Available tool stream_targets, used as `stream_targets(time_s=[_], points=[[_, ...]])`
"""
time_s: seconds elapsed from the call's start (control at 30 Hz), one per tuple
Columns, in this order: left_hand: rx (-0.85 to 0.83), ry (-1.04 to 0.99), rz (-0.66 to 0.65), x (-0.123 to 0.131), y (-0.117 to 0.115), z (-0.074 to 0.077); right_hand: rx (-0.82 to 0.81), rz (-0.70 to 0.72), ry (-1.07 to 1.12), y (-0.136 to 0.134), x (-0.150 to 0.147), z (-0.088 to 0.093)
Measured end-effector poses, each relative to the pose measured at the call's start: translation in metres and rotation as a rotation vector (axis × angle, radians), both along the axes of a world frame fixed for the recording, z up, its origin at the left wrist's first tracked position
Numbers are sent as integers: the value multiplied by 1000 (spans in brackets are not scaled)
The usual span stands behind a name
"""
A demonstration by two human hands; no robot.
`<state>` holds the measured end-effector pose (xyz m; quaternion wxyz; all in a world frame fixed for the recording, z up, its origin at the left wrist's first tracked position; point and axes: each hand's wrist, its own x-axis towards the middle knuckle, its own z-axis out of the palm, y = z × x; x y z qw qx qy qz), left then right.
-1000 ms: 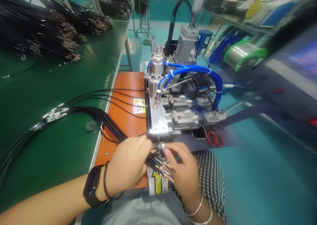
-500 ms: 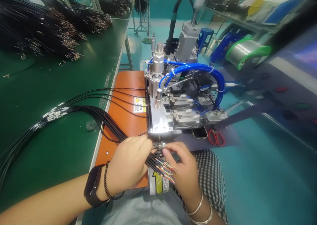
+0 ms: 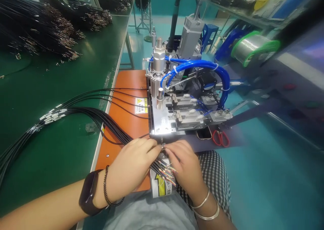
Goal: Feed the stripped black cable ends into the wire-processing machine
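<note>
My left hand [image 3: 133, 164] is closed around a bundle of black cables [image 3: 111, 127] whose stripped coloured wire ends [image 3: 167, 169] stick out between my two hands. My right hand [image 3: 183, 166] pinches at a small fixture [image 3: 162, 145] on the front edge of the metal machine [image 3: 177, 115]; what its fingertips hold is too small to make out. The cables trail left across the orange plate [image 3: 129, 118] onto the green bench [image 3: 63, 98], ending in silver connectors [image 3: 50, 117].
Blue air hoses [image 3: 202, 68] loop over the machine. Red-handled scissors [image 3: 220, 138] lie just right of it, beside a dark phone-like object [image 3: 204, 134]. A solder spool [image 3: 253, 48] sits at the right. Piles of black cables [image 3: 37, 31] cover the bench's far left.
The view has shifted slightly. My right hand has moved up and left to meet the left hand at the fixture, covering more of the coloured wire ends.
</note>
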<state>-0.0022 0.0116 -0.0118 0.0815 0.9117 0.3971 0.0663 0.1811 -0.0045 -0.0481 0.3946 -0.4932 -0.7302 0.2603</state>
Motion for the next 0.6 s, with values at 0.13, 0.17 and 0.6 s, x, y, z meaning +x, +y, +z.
stream_targets(time_s=[0.13,0.17,0.6], points=[[25,-45,-12,-2,2,-4,-90,-70,6,2,4,-7],[30,-54,-8,-3,2,-6,-113,-99,10,1,4,-8],[52,103,-34,6,2,0,-676,-17,377,8,16,-12]])
